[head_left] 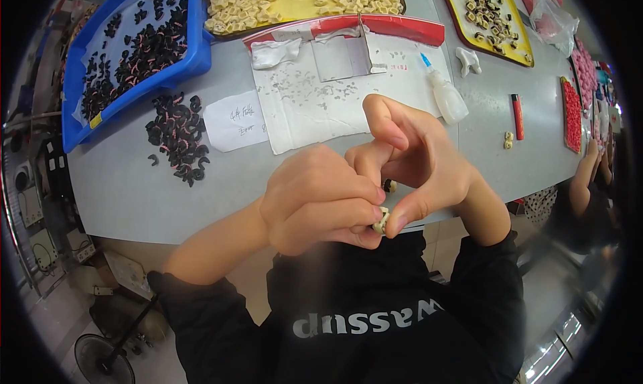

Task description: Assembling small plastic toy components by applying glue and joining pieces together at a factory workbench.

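Note:
In front of my chest both hands meet over a small cream-coloured piece with dark parts (382, 221). My left hand (321, 200) is closed, its fingertips pinching the piece from the left. The thumb of my right hand (429, 160) presses on it from the other side, while the index finger arches above. Another small black-and-cream piece (390, 185) shows between the hands; whether it is joined to the first is hidden by my fingers. To the left of my hands lies a loose pile of black curved pieces with pink edges (177, 136).
A blue tray (194, 66) holds more black pieces. Yellow trays (295, 8) (526, 52) hold cream pieces. Behind my hands lie a white cardboard sheet (288, 126), a paper note (234, 119) and a squeeze bottle (450, 103). A red tube (518, 116) lies rightward; another person's arm (584, 176) shows.

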`<state>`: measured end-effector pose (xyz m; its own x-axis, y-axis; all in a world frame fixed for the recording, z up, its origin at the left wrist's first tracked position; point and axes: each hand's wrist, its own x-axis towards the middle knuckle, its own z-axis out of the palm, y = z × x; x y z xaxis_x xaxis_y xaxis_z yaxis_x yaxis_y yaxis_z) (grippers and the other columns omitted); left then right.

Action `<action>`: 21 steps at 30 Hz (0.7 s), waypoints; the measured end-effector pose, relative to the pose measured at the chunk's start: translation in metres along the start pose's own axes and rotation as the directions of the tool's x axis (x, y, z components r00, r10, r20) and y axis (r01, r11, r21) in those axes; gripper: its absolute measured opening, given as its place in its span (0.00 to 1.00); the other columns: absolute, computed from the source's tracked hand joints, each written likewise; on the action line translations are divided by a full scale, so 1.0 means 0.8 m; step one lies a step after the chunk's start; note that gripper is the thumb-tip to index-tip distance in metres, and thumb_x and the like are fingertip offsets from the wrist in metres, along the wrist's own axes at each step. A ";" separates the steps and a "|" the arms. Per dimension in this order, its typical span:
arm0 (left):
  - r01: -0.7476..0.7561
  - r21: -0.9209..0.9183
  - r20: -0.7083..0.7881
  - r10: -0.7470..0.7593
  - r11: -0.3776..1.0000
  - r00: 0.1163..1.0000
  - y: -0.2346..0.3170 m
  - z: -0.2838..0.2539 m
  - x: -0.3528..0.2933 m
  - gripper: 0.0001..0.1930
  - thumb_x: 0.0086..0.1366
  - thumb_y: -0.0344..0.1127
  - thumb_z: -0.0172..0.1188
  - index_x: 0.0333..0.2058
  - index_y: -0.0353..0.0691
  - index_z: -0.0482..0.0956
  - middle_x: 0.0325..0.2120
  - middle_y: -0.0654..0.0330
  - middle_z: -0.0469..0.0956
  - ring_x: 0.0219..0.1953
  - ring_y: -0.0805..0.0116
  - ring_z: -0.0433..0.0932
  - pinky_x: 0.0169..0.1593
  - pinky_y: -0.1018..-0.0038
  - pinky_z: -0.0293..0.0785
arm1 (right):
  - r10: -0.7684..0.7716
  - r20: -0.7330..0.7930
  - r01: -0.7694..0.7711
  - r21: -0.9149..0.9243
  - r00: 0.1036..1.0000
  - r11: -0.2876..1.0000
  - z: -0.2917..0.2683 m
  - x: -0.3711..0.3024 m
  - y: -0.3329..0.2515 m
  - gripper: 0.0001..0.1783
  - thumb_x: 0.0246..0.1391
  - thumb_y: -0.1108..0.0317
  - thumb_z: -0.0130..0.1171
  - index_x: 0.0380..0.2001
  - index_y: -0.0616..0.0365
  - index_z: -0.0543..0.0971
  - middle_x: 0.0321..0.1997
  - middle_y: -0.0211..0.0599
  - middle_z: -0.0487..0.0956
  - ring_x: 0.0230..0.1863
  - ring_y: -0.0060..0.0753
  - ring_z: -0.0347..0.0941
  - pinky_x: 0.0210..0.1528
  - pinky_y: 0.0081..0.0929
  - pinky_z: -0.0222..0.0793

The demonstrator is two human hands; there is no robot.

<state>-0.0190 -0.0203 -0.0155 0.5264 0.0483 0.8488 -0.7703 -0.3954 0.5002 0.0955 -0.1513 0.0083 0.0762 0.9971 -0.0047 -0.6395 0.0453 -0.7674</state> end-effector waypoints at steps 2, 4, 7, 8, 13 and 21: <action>0.001 -0.006 0.001 -0.001 1.000 1.000 0.000 0.000 0.001 0.14 0.48 0.32 0.67 0.32 0.34 0.74 0.30 0.56 0.75 0.23 0.68 0.72 0.23 0.78 0.67 | 0.003 0.001 -0.003 0.000 1.000 1.000 0.000 0.000 0.001 0.37 0.27 0.79 0.74 0.27 0.51 0.53 0.24 0.42 0.77 0.31 0.30 0.69 0.31 0.22 0.62; 0.002 -0.012 0.002 -0.002 1.000 1.000 0.000 -0.001 0.001 0.14 0.48 0.32 0.67 0.32 0.34 0.74 0.30 0.56 0.75 0.23 0.68 0.72 0.23 0.77 0.67 | -0.015 0.015 0.015 -0.013 1.000 1.000 -0.001 0.000 0.002 0.37 0.27 0.79 0.74 0.27 0.51 0.52 0.24 0.43 0.77 0.32 0.30 0.69 0.32 0.22 0.63; -0.005 -0.024 0.029 0.005 1.000 1.000 0.000 -0.003 0.002 0.14 0.47 0.32 0.67 0.31 0.34 0.74 0.29 0.56 0.75 0.22 0.68 0.72 0.22 0.77 0.66 | -0.018 0.025 0.018 -0.008 1.000 1.000 0.000 0.000 0.004 0.37 0.28 0.78 0.74 0.28 0.51 0.52 0.24 0.43 0.76 0.32 0.30 0.69 0.32 0.22 0.63; -0.008 -0.020 0.027 0.008 1.000 1.000 0.000 -0.003 0.002 0.14 0.47 0.32 0.67 0.31 0.33 0.74 0.29 0.56 0.75 0.22 0.68 0.71 0.22 0.77 0.66 | -0.016 0.025 0.017 -0.007 1.000 1.000 0.000 0.000 0.004 0.37 0.28 0.78 0.74 0.28 0.51 0.52 0.24 0.43 0.76 0.32 0.30 0.69 0.32 0.22 0.63; 0.003 -0.010 0.038 -0.003 1.000 0.999 0.002 -0.004 0.001 0.13 0.48 0.32 0.66 0.30 0.33 0.74 0.28 0.56 0.75 0.22 0.68 0.71 0.22 0.77 0.66 | -0.030 0.040 0.030 -0.007 0.999 1.000 -0.002 0.000 0.006 0.37 0.28 0.76 0.75 0.28 0.51 0.52 0.24 0.43 0.77 0.32 0.30 0.69 0.32 0.22 0.62; 0.011 -0.010 0.045 -0.010 1.000 0.999 0.003 -0.003 0.001 0.12 0.47 0.29 0.65 0.30 0.34 0.74 0.28 0.57 0.74 0.23 0.68 0.71 0.23 0.77 0.66 | -0.026 0.032 0.026 0.016 0.999 1.000 -0.002 0.000 0.007 0.38 0.28 0.76 0.75 0.28 0.51 0.52 0.25 0.43 0.77 0.32 0.30 0.69 0.33 0.23 0.63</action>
<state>-0.0214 -0.0189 -0.0132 0.5497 0.0113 0.8353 -0.7684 -0.3854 0.5109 0.0927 -0.1510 0.0030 0.0689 0.9970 0.0358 -0.6496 0.0721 -0.7568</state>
